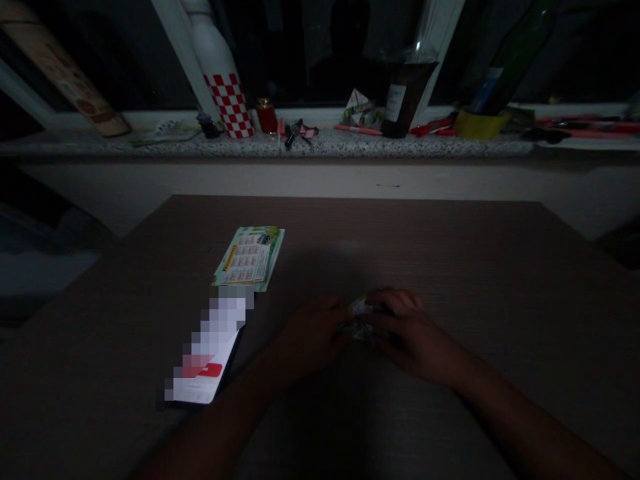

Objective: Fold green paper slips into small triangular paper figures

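In the dim light at the table's middle, a small piece of folded printed paper (361, 308) lies between my two hands. My left hand (315, 330) grips its left side, the fingers partly lost in shadow. From the right, my right hand (407, 327) has fingers and thumb closed on the paper's other side. The paper's exact folds are too dark to make out. Up and to the left lies a stack of printed green-and-white sheets (249, 259). Just below that stack rests a phone (213, 360) with its screen lit and partly pixelated.
Behind the wooden table (450, 247) runs a speckled windowsill (330, 143). Along it stand a white bottle with red checks (227, 93), a small red jar (266, 117), a dark labelled packet (403, 100) and a green bottle (520, 53). Pens (357, 129) lie there too.
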A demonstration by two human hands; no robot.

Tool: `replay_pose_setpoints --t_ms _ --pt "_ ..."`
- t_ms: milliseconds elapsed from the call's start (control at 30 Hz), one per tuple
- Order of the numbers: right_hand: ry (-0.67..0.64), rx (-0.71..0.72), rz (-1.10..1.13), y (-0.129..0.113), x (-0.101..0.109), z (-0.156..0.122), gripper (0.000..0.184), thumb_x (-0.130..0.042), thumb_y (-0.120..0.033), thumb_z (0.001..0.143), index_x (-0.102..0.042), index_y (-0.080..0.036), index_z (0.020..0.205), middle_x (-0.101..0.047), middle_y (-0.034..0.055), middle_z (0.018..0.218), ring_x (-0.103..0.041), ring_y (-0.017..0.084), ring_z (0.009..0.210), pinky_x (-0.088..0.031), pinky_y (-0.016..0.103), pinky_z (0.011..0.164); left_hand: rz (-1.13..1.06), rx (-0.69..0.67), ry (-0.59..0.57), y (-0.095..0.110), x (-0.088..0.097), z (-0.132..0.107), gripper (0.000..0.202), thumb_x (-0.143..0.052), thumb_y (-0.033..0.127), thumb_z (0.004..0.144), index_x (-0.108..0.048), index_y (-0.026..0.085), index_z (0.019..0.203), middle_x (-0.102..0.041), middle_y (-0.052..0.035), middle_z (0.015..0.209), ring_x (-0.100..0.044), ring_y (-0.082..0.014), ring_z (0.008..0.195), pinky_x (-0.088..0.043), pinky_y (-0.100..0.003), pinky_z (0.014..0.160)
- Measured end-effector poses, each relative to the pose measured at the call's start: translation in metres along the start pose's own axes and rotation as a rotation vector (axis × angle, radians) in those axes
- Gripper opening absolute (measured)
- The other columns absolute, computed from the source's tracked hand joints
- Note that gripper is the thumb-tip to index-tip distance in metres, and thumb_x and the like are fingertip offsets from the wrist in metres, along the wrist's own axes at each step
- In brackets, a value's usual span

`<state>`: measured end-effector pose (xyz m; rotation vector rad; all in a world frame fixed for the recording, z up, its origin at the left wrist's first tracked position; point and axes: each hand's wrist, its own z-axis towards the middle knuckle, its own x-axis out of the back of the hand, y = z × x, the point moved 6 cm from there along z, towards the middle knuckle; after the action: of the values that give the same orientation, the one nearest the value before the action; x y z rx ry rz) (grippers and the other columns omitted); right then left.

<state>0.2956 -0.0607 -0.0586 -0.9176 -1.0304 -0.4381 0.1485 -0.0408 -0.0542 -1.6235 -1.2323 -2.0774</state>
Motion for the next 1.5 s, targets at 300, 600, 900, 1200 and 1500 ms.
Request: replay_pose_setpoints --t_ms 300,600,900,1200,1500 --pt "0.031 0.051 0.042 0.004 0.003 0.0 0.026 -0.068 -0.025 0.081 -0.068 -0.029 0.106 -0.059 0.0065 0.117 -0.051 0.027 0.112 -0.039 0.046 0.093 0.036 -0.031 -0.011 -0.004 -0.002 -0.002 0.013 -0.057 0.027 0.087 -0.061 0.021 0.098 -0.057 -0.0022 0.095 -0.055 -0.0173 0.085 -0.043 -0.028 0.074" --pt "0.165 0.142 0.117 0.0 0.008 0.002 0.017 -0.062 -0.025 0.087 -0.067 -0.025 0.103 -0.067 0.0059 0.101 -0.059 0.022 0.097 -0.044 0.042 0.087 0.129 -0.119 0.091 0.003 -0.001 0.0 0.017 -0.051 0.025 0.09 -0.063 0.019 0.101 -0.06 -0.0049 0.095 -0.055 -0.018 0.087 -0.045 -0.03 0.075" --pt "0.419 0.329 0.113 -0.013 0.025 -0.004 0.018 -0.064 -0.012 0.08 -0.065 -0.02 0.096 -0.068 0.0037 0.085 -0.061 0.017 0.076 -0.048 0.037 0.073 0.113 -0.251 0.308 0.018 0.014 -0.005 0.015 -0.05 0.02 0.09 -0.064 0.016 0.089 -0.061 -0.0044 0.085 -0.053 -0.0155 0.077 -0.043 -0.028 0.068" --pt "0.471 0.376 0.049 -0.021 0.026 -0.007 0.016 -0.066 -0.01 0.077 -0.064 -0.018 0.091 -0.067 0.0034 0.078 -0.06 0.017 0.07 -0.048 0.036 0.068 0.118 -0.342 0.436 0.032 0.023 -0.01 0.007 -0.054 0.016 0.086 -0.062 0.015 0.084 -0.062 -0.0048 0.083 -0.053 -0.0156 0.077 -0.046 -0.031 0.072" --pt "0.439 0.392 0.01 -0.027 0.024 -0.005 0.011 -0.064 -0.011 0.078 -0.063 -0.018 0.086 -0.067 0.0024 0.075 -0.059 0.017 0.069 -0.046 0.036 0.067 0.141 -0.377 0.446 0.038 0.021 -0.006 0.012 -0.052 0.017 0.084 -0.059 0.016 0.074 -0.061 -0.0042 0.075 -0.052 -0.0147 0.069 -0.045 -0.03 0.065"
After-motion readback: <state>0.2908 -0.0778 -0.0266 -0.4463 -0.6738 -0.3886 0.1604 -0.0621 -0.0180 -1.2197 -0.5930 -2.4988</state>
